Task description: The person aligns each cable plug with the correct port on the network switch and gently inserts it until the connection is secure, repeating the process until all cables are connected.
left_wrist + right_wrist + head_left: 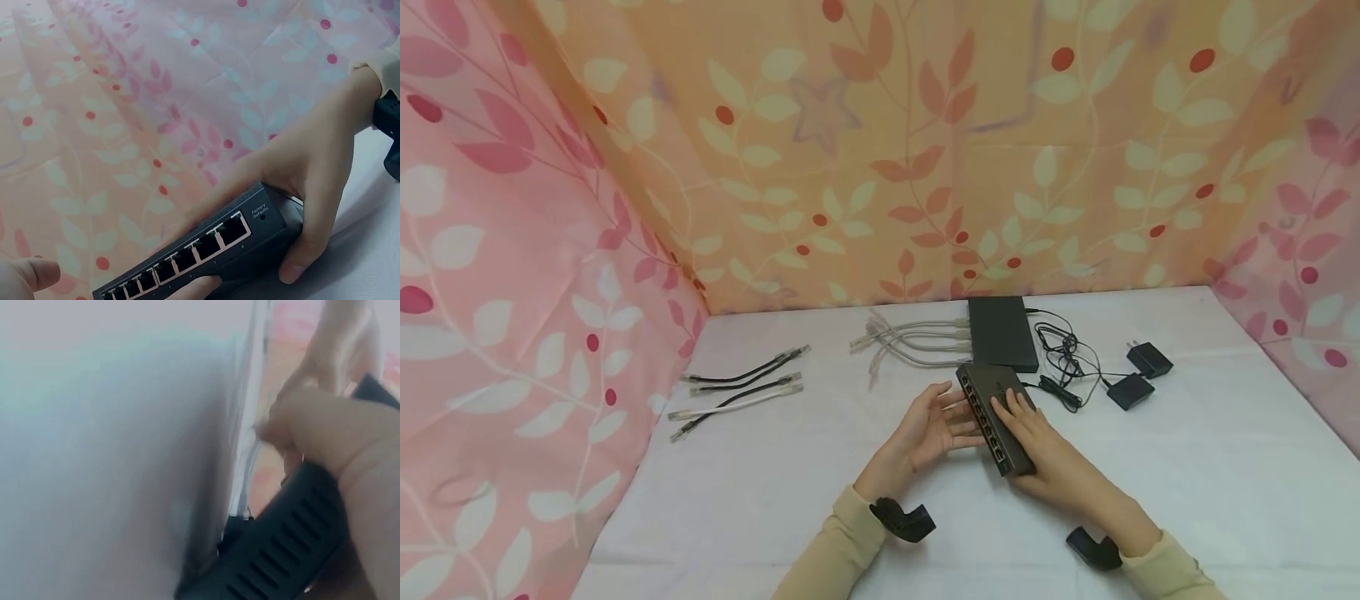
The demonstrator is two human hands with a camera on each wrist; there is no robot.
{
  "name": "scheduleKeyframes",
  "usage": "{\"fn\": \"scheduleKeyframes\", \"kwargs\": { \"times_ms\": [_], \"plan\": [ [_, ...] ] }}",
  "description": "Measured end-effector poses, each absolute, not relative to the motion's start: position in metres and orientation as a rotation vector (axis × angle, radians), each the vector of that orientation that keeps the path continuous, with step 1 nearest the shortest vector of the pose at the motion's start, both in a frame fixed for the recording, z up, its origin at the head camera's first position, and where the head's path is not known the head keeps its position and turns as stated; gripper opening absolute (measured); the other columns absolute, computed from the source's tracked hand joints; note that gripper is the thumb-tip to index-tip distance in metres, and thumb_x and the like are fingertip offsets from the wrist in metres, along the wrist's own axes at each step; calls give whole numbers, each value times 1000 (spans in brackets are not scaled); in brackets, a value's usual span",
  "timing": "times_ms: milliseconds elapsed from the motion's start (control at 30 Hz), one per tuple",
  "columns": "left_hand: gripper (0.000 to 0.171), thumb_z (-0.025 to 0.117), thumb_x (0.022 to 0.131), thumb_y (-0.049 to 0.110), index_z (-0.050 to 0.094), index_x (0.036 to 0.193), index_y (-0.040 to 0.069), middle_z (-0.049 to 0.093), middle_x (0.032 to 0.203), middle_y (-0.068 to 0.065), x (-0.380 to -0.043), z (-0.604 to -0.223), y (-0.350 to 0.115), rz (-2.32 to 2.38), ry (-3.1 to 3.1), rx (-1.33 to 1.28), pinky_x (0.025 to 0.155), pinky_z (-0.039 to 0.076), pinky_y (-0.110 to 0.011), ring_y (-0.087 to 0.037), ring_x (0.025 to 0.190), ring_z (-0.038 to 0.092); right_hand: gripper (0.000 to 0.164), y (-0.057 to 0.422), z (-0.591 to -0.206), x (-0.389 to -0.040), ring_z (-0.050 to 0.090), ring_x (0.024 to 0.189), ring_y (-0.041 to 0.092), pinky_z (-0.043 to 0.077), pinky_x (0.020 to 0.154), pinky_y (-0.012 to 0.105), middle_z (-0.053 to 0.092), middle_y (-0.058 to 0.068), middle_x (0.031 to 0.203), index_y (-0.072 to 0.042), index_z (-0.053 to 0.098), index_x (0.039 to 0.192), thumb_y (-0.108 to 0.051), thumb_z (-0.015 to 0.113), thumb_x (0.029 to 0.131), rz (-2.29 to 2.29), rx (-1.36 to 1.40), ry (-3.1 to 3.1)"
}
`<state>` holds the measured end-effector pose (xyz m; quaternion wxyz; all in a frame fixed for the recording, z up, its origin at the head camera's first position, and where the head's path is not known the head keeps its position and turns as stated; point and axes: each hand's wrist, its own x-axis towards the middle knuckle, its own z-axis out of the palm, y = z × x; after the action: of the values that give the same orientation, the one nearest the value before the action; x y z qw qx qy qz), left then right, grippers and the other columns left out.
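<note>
A dark ethernet switch (996, 417) is tilted, its row of ports facing left. My right hand (1060, 458) grips it, fingers laid over the top face and thumb at the near end. In the left wrist view, that thumb wraps round the end of the switch (275, 228) marked "Factory Defaults". My left hand (928, 429) is at the port side with its fingers stretched toward the switch; one fingertip (199, 289) shows in front of the ports. Whether it bears any weight I cannot tell. The right wrist view shows vent slots along the switch's side (287, 544).
Behind stands a second black box (1002, 333) with several grey cables (925, 337) plugged into its left side. Thin black leads (1063, 354) run to two power adapters (1138, 375) on the right. Short black and white patch cables (737, 400) lie at left on the white-covered table (715, 517).
</note>
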<state>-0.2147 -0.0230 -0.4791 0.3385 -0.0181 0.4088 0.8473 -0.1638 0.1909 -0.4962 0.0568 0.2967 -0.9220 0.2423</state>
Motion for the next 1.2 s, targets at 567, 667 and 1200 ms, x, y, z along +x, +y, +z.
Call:
{"fn": "scheduleKeyframes", "kwargs": {
  "times_ms": [567, 667, 1200],
  "plan": [
    [67, 38, 96, 40, 20, 144, -3, 25, 141, -26, -210, -462, -17, 2232, 1014, 27, 102, 31, -55, -45, 131, 29, 90, 198, -527, -171, 24, 139, 23, 12, 113, 24, 30, 19, 148, -1, 38, 140, 8, 73, 57, 1260, 872, -2356],
    [66, 39, 95, 39, 22, 144, -2, 27, 140, -25, -209, -459, -16, 2240, 1024, 19, 102, 31, -54, -44, 130, 32, 88, 196, -528, -165, 23, 140, 17, 12, 113, 23, 30, 14, 149, -4, 39, 140, 10, 73, 60, 1325, 794, -2363],
    [50, 39, 100, 35, 38, 140, 7, 43, 139, -18, -219, -454, -41, 1847, 1759, 442, 102, 35, -49, -31, 124, 47, 77, 185, -503, -152, 36, 134, 23, 21, 111, 25, 41, 34, 131, 15, 49, 124, 22, 70, 50, 1380, 809, -2110]
  ]
}}
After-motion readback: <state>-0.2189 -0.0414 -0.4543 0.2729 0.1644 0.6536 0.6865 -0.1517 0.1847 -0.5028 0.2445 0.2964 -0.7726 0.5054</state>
